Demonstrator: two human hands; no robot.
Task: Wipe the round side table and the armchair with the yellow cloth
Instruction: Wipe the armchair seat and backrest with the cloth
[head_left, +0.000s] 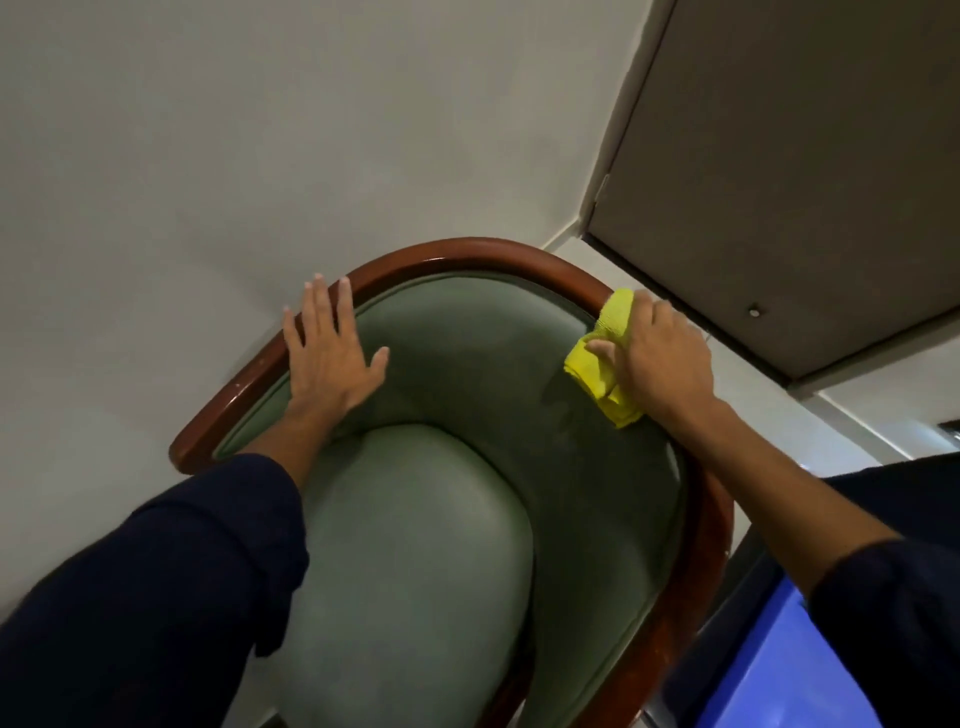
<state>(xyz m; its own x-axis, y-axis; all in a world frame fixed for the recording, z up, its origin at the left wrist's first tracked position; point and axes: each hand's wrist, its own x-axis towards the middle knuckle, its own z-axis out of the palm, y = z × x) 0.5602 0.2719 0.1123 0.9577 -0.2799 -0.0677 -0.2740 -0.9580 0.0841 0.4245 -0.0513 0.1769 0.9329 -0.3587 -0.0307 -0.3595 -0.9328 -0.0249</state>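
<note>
The armchair (467, 353) fills the middle of the head view, green upholstery inside a curved, glossy brown wooden rim. My right hand (662, 358) presses the folded yellow cloth (602, 358) against the right side of the backrest, just under the wooden rim. My left hand (330, 353) lies flat with fingers spread on the left side of the backrest, fingertips over the rim. The green seat cushion (415, 545) bulges below between my dark-sleeved forearms. The round side table is not in sight.
A pale wall (260, 130) stands right behind the chair. A grey-brown door (805, 182) is at the upper right, close to the chair's right side. A bright blue surface (779, 670) shows at the lower right corner.
</note>
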